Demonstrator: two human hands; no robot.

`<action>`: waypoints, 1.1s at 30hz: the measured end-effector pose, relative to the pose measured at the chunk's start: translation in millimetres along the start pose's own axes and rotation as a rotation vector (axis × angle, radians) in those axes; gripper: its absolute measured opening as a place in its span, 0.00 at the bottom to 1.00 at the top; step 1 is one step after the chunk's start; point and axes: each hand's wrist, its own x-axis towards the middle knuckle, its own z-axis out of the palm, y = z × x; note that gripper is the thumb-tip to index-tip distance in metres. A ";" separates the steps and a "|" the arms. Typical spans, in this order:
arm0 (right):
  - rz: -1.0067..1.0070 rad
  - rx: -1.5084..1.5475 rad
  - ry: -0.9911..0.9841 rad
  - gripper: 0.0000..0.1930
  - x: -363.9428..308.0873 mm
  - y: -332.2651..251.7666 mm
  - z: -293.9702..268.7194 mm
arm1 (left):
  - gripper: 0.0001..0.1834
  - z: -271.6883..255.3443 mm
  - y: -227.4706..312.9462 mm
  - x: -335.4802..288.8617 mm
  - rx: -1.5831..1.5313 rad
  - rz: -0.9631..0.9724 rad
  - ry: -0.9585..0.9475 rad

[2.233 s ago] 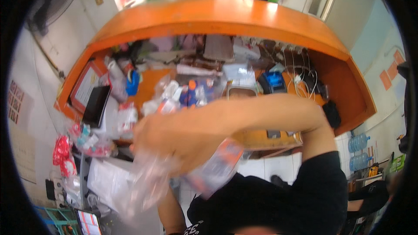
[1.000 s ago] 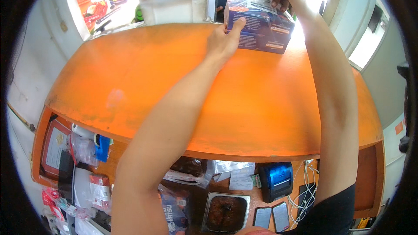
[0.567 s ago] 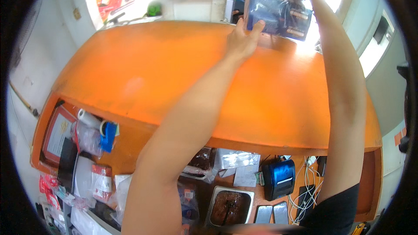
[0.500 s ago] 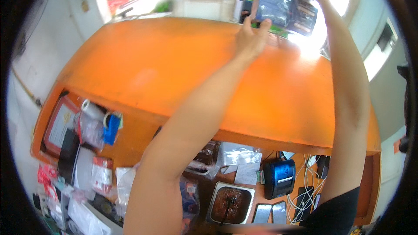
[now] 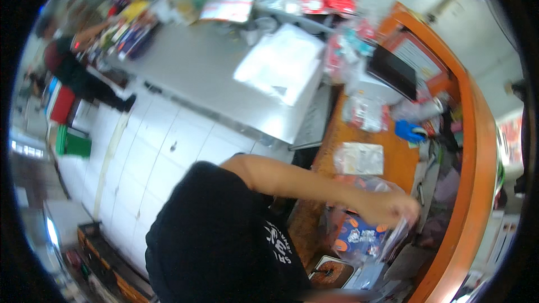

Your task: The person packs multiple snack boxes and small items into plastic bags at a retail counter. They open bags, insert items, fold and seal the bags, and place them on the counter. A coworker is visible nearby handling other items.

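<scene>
One left hand (image 5: 390,207) curls its fingers at the edge of a clear plastic bag (image 5: 400,235), too blurred to tell whether they grip it. Inside lies a dark-blue package with orange spots (image 5: 359,235), on the wooden desk (image 5: 403,160) near a metal tray (image 5: 339,261).

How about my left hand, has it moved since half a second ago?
Yes: judged against the orange counter, your left hand has come back from the counter's far edge to the blue-and-orange printed bag on the lower desk.
</scene>
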 end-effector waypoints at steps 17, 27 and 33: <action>-0.283 1.033 -0.922 0.19 -8.8 -719.1 270.6 | 0.17 -552.8 545.4 -732.1 0.985 0.036 2.430; -0.299 1.203 -0.972 0.44 -172.0 -1257.4 613.4 | 0.22 -626.7 655.1 -801.1 0.516 0.045 2.228; -0.307 1.401 -0.901 0.52 -186.9 -1288.6 637.3 | 0.18 -624.0 649.3 -801.4 0.517 -0.002 2.098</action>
